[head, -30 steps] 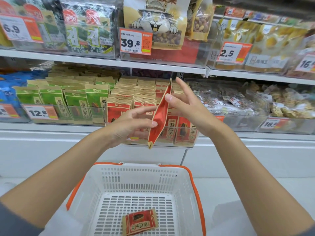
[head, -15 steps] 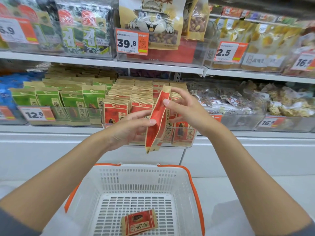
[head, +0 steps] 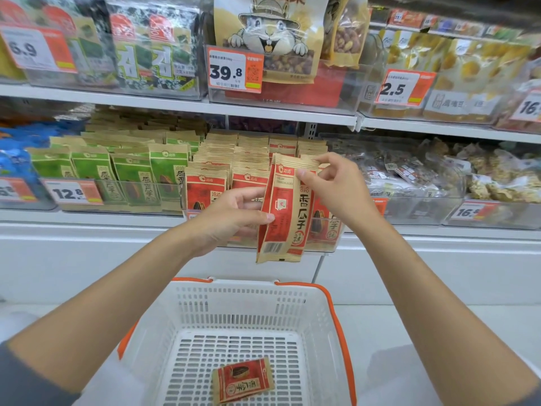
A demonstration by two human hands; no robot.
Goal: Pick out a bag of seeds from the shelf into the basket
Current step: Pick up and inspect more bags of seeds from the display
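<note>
One seed bag, pinched by left hand and right hand, hides shelf packets.

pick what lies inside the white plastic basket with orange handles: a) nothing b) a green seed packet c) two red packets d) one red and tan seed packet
d: one red and tan seed packet lies flat on the slatted floor of the white plastic basket; the left hand and right hand hold a second red packet.
</note>
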